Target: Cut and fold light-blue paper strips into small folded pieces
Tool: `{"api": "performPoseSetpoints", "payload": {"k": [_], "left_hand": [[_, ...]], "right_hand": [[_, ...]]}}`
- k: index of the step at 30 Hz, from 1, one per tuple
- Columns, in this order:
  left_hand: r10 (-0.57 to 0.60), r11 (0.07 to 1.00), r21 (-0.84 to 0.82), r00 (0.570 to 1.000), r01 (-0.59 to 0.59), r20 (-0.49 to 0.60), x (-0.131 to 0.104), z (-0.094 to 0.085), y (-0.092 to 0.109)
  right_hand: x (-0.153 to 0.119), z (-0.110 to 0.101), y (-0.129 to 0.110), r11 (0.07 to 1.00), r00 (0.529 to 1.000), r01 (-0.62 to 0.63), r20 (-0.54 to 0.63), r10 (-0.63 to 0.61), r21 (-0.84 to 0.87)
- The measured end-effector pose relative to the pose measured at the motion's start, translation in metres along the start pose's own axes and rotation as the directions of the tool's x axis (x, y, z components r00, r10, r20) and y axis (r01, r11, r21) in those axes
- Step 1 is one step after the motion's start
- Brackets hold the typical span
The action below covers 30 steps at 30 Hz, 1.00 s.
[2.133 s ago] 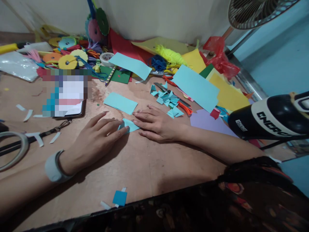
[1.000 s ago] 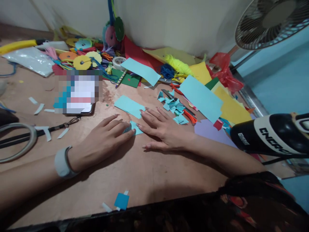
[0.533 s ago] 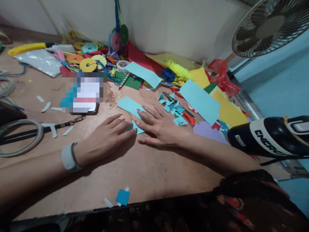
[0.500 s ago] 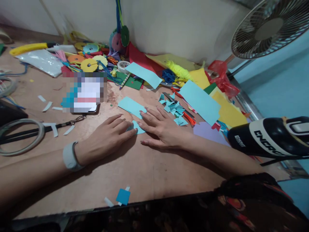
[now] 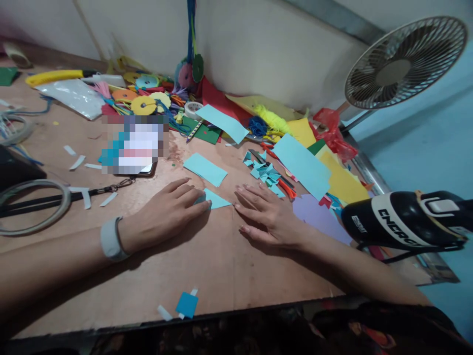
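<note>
My left hand, with a grey band at the wrist, rests on a small light-blue triangular paper, its fingers spread and flat over the paper's left part. To the right of that paper, my right hand lies on the table with its fingers apart and nothing in them. A light-blue rectangular paper lies just beyond both hands. Several light-blue scraps lie beyond my right hand, beside orange-handled scissors.
At the right are a black bottle, a large light-blue sheet and a fan. A phone and a tape ring lie left. Colourful discs and cords line the back. A blue square sits near the front edge.
My right hand has moved right, off the light-blue papers, uncovering the triangle's right part and the end of the rectangle. My left hand remains on the triangle. The view has shifted slightly.
</note>
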<state>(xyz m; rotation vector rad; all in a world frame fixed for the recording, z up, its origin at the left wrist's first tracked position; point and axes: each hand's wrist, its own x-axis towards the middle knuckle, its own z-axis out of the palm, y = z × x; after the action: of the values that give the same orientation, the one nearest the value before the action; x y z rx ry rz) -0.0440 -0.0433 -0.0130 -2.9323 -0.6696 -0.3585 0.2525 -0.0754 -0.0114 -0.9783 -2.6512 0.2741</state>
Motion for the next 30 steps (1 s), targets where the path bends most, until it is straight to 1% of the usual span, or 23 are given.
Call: {"api": "performPoseSetpoints", "payload": {"k": [1,2,3,4,5,6,9,11,12,13,14,15,16,17,20,23,26,30], "left_hand": [[-0.003,1.000,-0.009,1.000,0.003,-0.001,0.000,0.001,0.000],[-0.007,1.000,-0.018,1.000,0.007,-0.002,0.000,0.001,0.000],[-0.012,1.000,-0.027,1.000,0.012,-0.003,-0.001,0.002,0.000],[-0.018,0.999,-0.035,1.000,0.018,-0.002,-0.001,0.003,0.000],[-0.024,0.999,-0.041,1.000,0.024,0.002,-0.001,0.003,0.000],[-0.029,0.998,-0.047,1.000,0.029,0.004,-0.001,0.003,0.000],[-0.020,0.998,-0.052,1.000,0.020,0.005,-0.002,0.003,0.000],[-0.004,0.999,-0.050,1.000,0.005,0.009,-0.003,0.003,0.000],[0.001,0.999,-0.050,1.000,0.000,0.011,-0.004,0.003,0.000],[0.002,0.999,-0.050,1.000,-0.001,0.008,-0.004,0.003,0.000],[0.002,0.999,-0.051,1.000,-0.002,0.000,-0.004,0.004,0.000],[0.001,0.999,-0.051,1.000,-0.002,-0.013,-0.003,0.004,0.000],[0.002,0.999,-0.050,1.000,-0.004,-0.027,-0.003,0.004,0.000],[0.006,0.999,-0.047,0.999,-0.007,-0.039,-0.003,0.004,0.000],[0.015,0.999,-0.036,0.999,-0.017,-0.048,-0.003,0.005,-0.001],[0.017,1.000,-0.015,0.999,-0.018,-0.038,-0.003,0.004,-0.001],[0.019,1.000,0.018,0.999,-0.019,-0.037,-0.004,0.003,0.000],[0.019,0.999,0.038,0.998,-0.017,-0.054,-0.006,0.004,0.002]], "right_hand": [[0.003,0.000,-0.001,0.992,0.999,-0.042,-0.022,0.045,0.117],[0.007,0.000,-0.002,0.961,0.993,-0.104,-0.031,0.115,0.255],[0.012,0.000,-0.004,0.900,0.978,-0.185,-0.017,0.209,0.394],[0.018,0.000,-0.005,0.806,0.949,-0.277,0.017,0.314,0.523],[0.023,0.001,-0.006,0.687,0.918,-0.342,0.073,0.389,0.641],[0.029,0.002,-0.007,0.568,0.892,-0.393,0.149,0.427,0.723],[0.041,0.006,-0.010,0.266,0.826,-0.471,0.315,0.468,0.841],[0.046,0.008,-0.011,0.103,0.786,-0.480,0.375,0.491,0.871],[0.048,0.009,-0.012,0.041,0.770,-0.479,0.397,0.499,0.877],[0.050,0.009,-0.013,0.003,0.759,-0.477,0.410,0.505,0.879],[0.052,0.009,-0.014,-0.011,0.753,-0.479,0.417,0.509,0.878],[0.053,0.010,-0.014,-0.003,0.750,-0.490,0.423,0.509,0.872],[0.055,0.010,-0.015,0.026,0.748,-0.505,0.422,0.513,0.863],[0.056,0.011,-0.016,0.075,0.748,-0.524,0.416,0.516,0.848],[0.059,0.014,-0.017,0.300,0.764,-0.570,0.359,0.535,0.765],[0.059,0.016,-0.017,0.513,0.787,-0.574,0.258,0.560,0.639],[0.059,0.017,-0.018,0.651,0.818,-0.542,0.156,0.554,0.531],[0.057,0.020,-0.023,0.815,0.882,-0.425,-0.022,0.471,0.393]]}}
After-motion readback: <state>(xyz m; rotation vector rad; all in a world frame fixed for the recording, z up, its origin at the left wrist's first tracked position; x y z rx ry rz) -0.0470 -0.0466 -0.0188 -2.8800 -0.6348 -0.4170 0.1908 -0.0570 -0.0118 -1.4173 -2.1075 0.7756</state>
